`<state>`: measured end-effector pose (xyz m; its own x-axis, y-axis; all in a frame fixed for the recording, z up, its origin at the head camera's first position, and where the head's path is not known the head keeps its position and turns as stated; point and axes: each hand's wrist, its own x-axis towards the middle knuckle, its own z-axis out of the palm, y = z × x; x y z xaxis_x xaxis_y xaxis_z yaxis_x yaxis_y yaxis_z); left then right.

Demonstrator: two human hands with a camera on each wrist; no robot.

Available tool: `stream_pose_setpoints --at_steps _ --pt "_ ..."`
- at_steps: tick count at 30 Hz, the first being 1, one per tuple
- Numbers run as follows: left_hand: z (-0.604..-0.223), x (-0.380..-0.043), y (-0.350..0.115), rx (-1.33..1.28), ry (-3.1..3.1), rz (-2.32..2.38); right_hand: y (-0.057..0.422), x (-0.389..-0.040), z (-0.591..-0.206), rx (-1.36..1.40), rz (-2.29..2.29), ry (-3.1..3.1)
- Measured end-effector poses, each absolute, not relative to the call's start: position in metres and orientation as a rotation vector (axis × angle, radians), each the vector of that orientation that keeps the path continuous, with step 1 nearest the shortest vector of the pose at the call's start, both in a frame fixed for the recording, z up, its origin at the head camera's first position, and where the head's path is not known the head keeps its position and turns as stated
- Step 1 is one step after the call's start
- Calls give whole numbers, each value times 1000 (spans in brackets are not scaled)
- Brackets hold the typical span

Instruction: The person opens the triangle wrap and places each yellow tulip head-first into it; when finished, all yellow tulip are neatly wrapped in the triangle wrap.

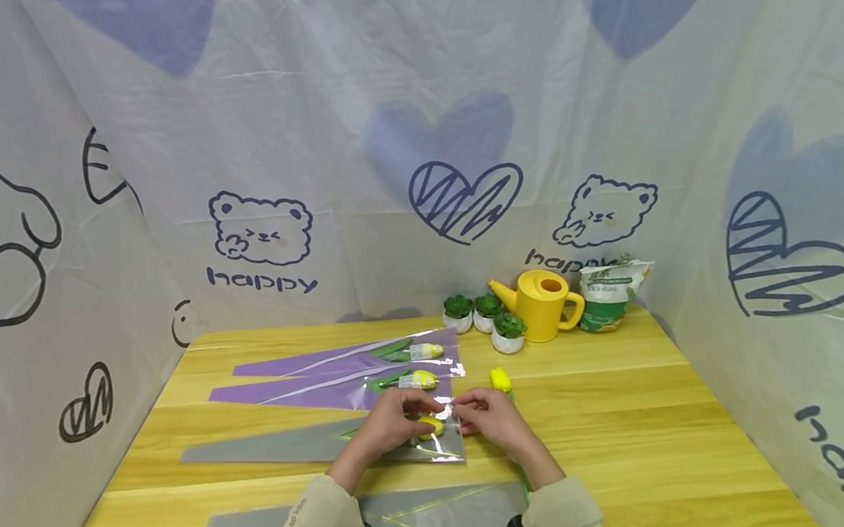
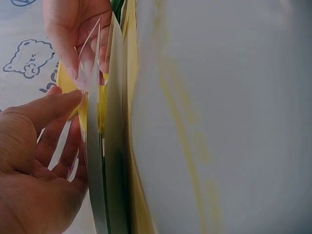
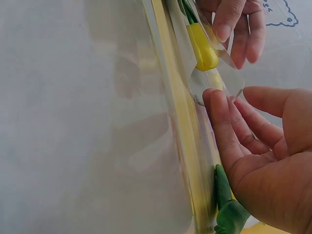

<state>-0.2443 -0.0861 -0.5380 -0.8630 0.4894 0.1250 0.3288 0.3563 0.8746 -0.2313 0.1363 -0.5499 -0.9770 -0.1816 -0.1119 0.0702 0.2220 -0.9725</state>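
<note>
two hands [image 1: 395, 420] [image 1: 498, 421] pinch a gray flower sleeve [image 1: 280, 446] before a backdrop [image 1: 362, 247] reading "happy".

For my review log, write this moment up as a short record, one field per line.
Left hand: touches a clear-fronted gray sleeve
Right hand: grip pinching that sleeve's wide end
Inside: wrapped tulip, yellow
Beyond: two purple sleeves, each with a labeled tulip
Nearer: another gray sleeve, partly hidden
Unwrapped: bare tulip by right hand
Table back: three succulents, watering can, bag
</note>
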Motion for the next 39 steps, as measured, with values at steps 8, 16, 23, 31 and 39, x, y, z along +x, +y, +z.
stream_pose_setpoints --at_steps 8,16,23,31,39 --pt "-538 -244 -86 734 2448 1539 135 -231 -550 -107 -1814 2313" --pt "-538 -244 -86 734 2456 1541 136 -232 -551 -107 -1825 2303" --pt "-540 -244 -86 743 2456 1549 136 -230 -549 -116 -1832 2296" --pt "-542 -243 -86 728 2436 1578 136 -229 -553 -114 -1858 2281" --pt "-543 -243 -86 728 2435 1598 135 -232 -554 -90 -1852 2292"
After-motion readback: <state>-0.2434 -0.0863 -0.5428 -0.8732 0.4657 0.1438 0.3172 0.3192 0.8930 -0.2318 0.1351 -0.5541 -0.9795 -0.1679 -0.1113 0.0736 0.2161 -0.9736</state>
